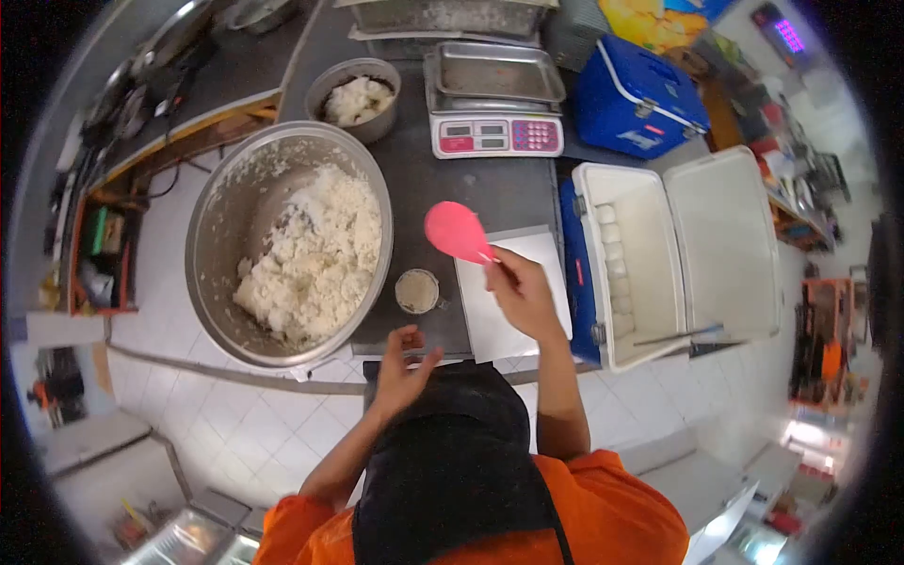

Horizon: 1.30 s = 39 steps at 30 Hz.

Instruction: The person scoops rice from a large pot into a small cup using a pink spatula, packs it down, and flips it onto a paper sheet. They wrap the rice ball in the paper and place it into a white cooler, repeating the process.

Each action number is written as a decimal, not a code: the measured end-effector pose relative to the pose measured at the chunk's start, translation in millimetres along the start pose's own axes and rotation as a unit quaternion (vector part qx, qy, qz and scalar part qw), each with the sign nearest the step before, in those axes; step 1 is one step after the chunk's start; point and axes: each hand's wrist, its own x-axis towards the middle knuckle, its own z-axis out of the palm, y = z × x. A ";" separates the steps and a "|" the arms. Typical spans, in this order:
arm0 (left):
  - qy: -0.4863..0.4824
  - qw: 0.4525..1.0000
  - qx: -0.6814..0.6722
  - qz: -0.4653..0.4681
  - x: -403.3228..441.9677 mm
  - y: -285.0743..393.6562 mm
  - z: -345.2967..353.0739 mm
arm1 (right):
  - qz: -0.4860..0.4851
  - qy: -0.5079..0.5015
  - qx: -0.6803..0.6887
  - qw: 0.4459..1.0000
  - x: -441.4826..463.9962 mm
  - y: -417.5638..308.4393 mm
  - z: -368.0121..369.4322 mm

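My right hand [520, 290] is closed round the handle of a pink rice paddle [456, 230], its flat blade pointing up and left over the counter. Below and left of it, my left hand [403, 373] hangs at the counter's front edge, fingers apart and holding nothing. Just above those fingers stands a small clear cup [417, 291] with something whitish in it. A large metal bowl [200, 247] to the left holds a heap of white cooked rice [315, 273]. White sheets of paper [490, 325] lie flat under my right hand.
A smaller pot [384, 124] with rice stands behind the bowl. A scale [497, 136] carrying a metal tray [499, 72] sits at the back. On the right, an open cooler [650, 311] has several white wrapped portions along its left wall; a closed blue cooler [621, 99] stands behind.
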 end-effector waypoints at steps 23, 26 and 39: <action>-0.065 0.727 -0.652 -0.204 110.5 -59.2 38.0 | 0.211 -0.037 0.158 0.964 -45.2 101.6 -176.8; -0.123 0.760 -0.625 -0.131 86.0 -41.7 67.4 | 0.217 -0.003 0.155 0.964 -54.4 103.5 -189.1; 0.112 0.880 0.311 0.340 111.1 -73.0 206.1 | 0.206 0.022 0.123 0.971 -91.2 107.8 -207.4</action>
